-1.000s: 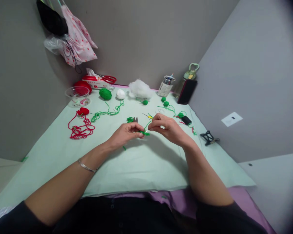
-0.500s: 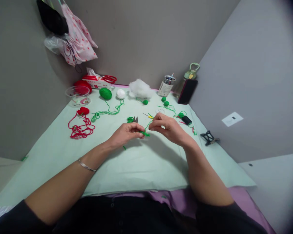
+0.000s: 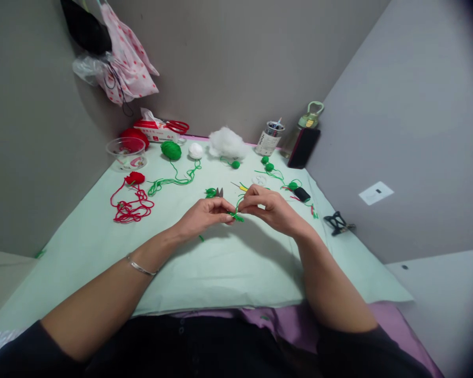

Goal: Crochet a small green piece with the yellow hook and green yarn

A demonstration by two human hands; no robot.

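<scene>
My left hand (image 3: 205, 216) pinches a small piece of green yarn work (image 3: 238, 217) between thumb and fingertips, above the table. Close against it, my right hand (image 3: 266, 205) is closed in a pinch on a thin needle, now mostly hidden by the fingers. A strand of green yarn rises from the work beside the right fingertips. Just beyond the left hand lie the dark blades of scissors (image 3: 219, 192) and a small green yarn bundle (image 3: 211, 192). A yellow-handled tool with a thin metal tip (image 3: 243, 187) lies behind the right hand.
Red yarn (image 3: 133, 207) lies tangled at left, near a clear plastic tub (image 3: 126, 157). Along the back stand a green yarn ball (image 3: 171, 150), white stuffing (image 3: 226, 143), a pen can (image 3: 270, 139) and a phone (image 3: 304, 148). Small green balls (image 3: 269, 167) lie right of centre.
My right hand has come slightly closer to the green work, and the thin needle that showed between the hands is now mostly hidden. My left hand keeps its hold.
</scene>
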